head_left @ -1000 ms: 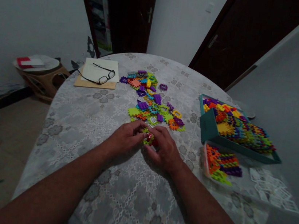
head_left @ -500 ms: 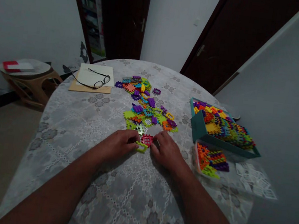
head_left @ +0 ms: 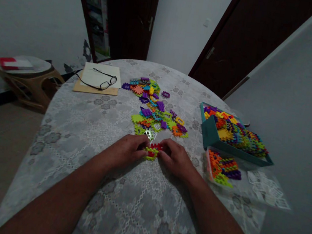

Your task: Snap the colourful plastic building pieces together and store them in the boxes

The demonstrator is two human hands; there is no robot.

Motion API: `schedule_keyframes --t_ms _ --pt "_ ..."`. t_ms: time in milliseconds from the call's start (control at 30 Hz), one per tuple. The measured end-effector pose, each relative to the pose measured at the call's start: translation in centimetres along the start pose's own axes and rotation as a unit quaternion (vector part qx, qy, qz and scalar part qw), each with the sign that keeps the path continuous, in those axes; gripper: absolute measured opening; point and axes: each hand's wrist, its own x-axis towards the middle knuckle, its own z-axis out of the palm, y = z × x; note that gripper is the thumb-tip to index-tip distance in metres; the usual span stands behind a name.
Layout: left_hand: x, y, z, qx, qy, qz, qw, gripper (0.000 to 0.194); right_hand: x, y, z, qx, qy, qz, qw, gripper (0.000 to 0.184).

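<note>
My left hand [head_left: 127, 151] and my right hand [head_left: 175, 158] meet at the middle of the round table [head_left: 85, 130], fingers pinched. Between the fingertips sit a lime-green interlocking tile [head_left: 151, 154] under my left fingers and a red tile [head_left: 156, 147] under my right fingers, pressed against each other. Just beyond my hands lies a spread of joined and loose coloured tiles [head_left: 156, 111], purple, green, orange and blue. A small white grid tile [head_left: 149, 134] rests at the near edge of that spread.
A teal box [head_left: 210, 135] heaped with coloured tiles stands at the right, a clear tub [head_left: 222, 168] of orange and purple tiles in front of it. Glasses [head_left: 103, 81] lie on papers at the far left. A low stool stands off the table's left.
The red and green tiles, side by side half a second ago, are now pushed together between my fingertips. My hands have closed in on each other slightly.
</note>
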Motion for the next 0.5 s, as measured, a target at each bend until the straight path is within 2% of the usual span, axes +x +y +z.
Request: schedule_keyframes --t_ms 133,233,367,433,500 --pt "0.1 -0.2 0.2 -0.017 0.026 -0.012 0.999 0.018 0.1 -0.3 1.3 0.094 0.054 0.004 0.994 0.006" --pt "0.1 -0.5 0.3 -0.007 0.030 0.005 1.000 0.028 -0.1 -0.2 1.5 0.154 0.035 0.007 0.987 0.006" --pt "0.0 -0.5 -0.1 0.042 0.012 0.050 0.998 0.003 -0.2 0.3 1.4 0.235 -0.022 -0.005 0.972 0.011" --pt "-0.1 -0.5 -0.5 0.063 0.016 0.063 0.996 0.003 -0.1 0.5 1.8 0.226 0.011 0.002 0.974 0.013" --pt "-0.2 -0.4 -1.0 0.080 0.030 0.069 0.994 0.003 0.2 0.6 2.3 0.186 0.082 0.023 0.979 0.016"
